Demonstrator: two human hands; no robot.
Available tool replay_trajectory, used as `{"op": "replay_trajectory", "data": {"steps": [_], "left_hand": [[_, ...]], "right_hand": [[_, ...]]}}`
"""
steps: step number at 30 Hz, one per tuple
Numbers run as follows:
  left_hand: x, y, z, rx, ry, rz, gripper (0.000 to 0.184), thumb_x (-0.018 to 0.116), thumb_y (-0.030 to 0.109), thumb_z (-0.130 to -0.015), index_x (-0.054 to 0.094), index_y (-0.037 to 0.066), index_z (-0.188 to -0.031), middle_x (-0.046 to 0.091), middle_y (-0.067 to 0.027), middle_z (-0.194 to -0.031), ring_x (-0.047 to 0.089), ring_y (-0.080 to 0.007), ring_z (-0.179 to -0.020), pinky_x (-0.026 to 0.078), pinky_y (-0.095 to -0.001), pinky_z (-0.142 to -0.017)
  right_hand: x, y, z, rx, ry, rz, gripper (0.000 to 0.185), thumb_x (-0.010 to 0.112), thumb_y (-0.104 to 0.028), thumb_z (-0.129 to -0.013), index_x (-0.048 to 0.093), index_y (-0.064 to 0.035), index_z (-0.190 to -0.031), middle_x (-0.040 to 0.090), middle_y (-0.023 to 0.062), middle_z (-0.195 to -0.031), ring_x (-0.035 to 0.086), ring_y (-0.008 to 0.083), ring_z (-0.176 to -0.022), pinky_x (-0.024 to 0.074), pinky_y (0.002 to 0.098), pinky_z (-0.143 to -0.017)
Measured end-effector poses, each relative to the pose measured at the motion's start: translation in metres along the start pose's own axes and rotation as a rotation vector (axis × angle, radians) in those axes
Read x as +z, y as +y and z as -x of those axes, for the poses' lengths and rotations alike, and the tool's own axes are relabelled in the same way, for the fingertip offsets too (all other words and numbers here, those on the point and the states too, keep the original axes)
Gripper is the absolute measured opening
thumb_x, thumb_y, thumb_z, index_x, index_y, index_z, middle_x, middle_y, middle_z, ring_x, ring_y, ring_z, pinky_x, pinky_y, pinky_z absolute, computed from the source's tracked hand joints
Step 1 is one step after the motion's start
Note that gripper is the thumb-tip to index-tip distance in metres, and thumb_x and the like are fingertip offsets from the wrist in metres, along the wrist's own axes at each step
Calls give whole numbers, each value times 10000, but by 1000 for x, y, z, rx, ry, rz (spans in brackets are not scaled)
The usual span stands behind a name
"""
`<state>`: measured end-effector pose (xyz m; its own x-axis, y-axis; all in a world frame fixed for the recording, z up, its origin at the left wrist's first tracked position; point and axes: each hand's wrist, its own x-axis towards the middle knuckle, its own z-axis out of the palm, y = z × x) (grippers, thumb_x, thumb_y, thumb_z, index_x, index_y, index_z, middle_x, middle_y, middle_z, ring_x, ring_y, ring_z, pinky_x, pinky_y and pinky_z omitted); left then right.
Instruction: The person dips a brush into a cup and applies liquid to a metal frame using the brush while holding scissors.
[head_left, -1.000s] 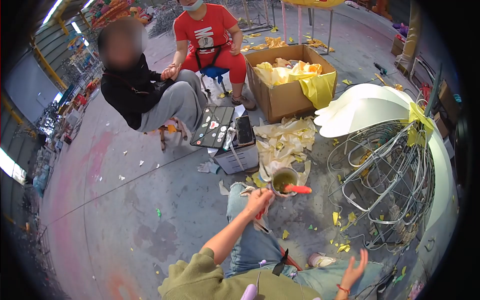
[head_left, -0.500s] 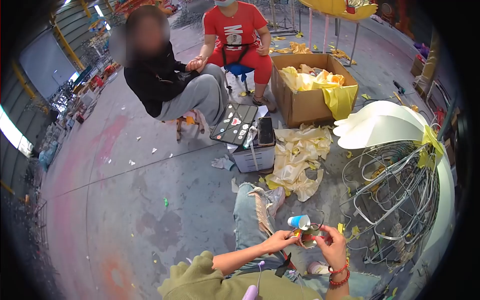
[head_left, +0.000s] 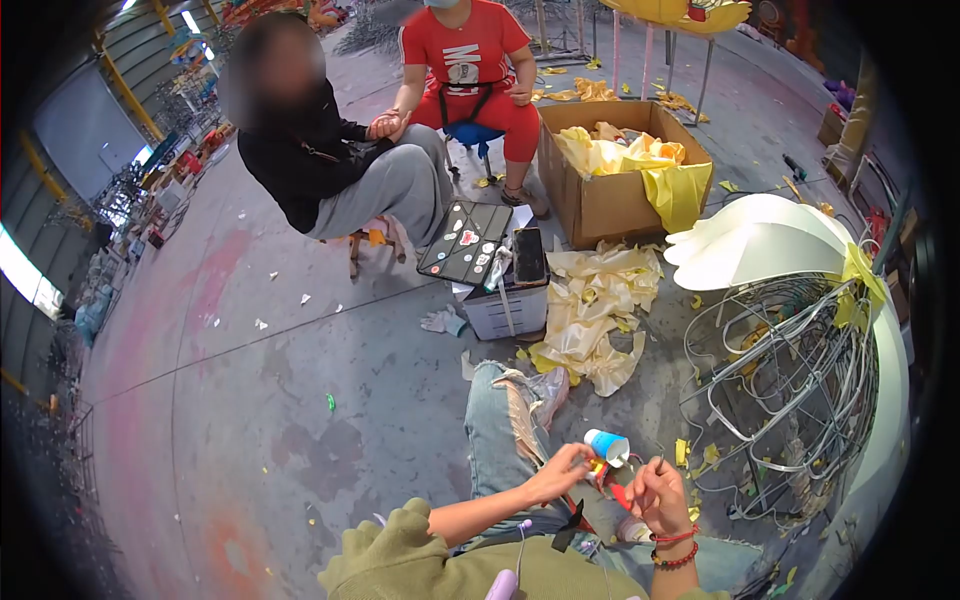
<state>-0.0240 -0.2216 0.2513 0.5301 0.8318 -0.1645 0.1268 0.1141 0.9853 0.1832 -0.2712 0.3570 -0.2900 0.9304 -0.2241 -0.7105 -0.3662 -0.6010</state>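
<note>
My left hand (head_left: 562, 473) is beside a blue and white cup (head_left: 607, 447), its fingers curved and apart with nothing clearly gripped. The cup lies tilted above a small red and yellow item (head_left: 599, 468). My right hand (head_left: 657, 492), with red bracelets at the wrist, is just right of these, its fingertips pinched together on something thin and dark, too small to name. A red piece (head_left: 619, 496) shows between the hands, close to the right fingers. Both hands are over my legs in torn jeans (head_left: 495, 425).
A white box (head_left: 505, 315) carries a stickered black case (head_left: 465, 243) and a phone (head_left: 529, 256). Yellow cloth scraps (head_left: 600, 320) lie near a cardboard box (head_left: 570, 205). A wire frame (head_left: 780, 390) stands right. Two people (head_left: 320, 165) (head_left: 465, 70) sit ahead.
From holding a container with a red-handled tool, my left hand has come down toward my lap. My right hand has joined it from the lower right. Since half a second ago, the hands have moved apart slightly.
</note>
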Motion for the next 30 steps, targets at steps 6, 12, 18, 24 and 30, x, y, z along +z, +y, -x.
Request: {"op": "replay_trajectory", "data": {"steps": [6, 12, 18, 24, 30], "left_hand": [[-14, 51, -13, 165, -32, 245, 403, 317, 211, -919, 500, 83, -1254, 378, -134, -1359, 420, -226, -1194, 374, -352, -932], [14, 78, -24, 258, -213, -76, 480, 333, 301, -937, 379, 90, -1365, 297, -142, -1430, 287, -269, -1309, 251, -394, -1058], [-5, 144, -22, 396, -45, -204, 506, 544, 210, -879, 394, 61, -1339, 422, -154, -1299, 409, -282, -1200, 310, -383, -1016], [-117, 334, 74, 1370, 605, -590, 100, 589, -5, -702, 545, 85, -700, 510, -46, -684, 482, -218, -644, 416, -354, -579], [-91, 388, 145, 1730, 647, -923, 164, 611, 259, -840, 531, 226, -701, 371, 52, -677, 392, -149, -651, 328, -321, -679]], "right_hand": [[13, 31, -7, -14, 248, 131, 218, 594, -23, -819, 464, -23, -995, 580, 87, -949, 605, 207, -856, 518, 316, -752], [9, 49, -10, -209, 248, 396, 280, 617, 18, -785, 470, -28, -1018, 565, 61, -1016, 548, 200, -1016, 469, 325, -864], [-2, 50, -3, -111, 258, 309, 216, 610, 35, -776, 460, -53, -904, 543, 44, -872, 559, 155, -820, 499, 292, -703], [-11, 60, 10, -26, 373, 120, 211, 576, 21, -770, 399, -93, -785, 468, 29, -691, 473, 115, -590, 461, 290, -509], [-18, 67, 15, -33, 344, 184, 197, 568, 13, -776, 405, -96, -766, 468, 23, -682, 471, 109, -595, 451, 278, -502]]}}
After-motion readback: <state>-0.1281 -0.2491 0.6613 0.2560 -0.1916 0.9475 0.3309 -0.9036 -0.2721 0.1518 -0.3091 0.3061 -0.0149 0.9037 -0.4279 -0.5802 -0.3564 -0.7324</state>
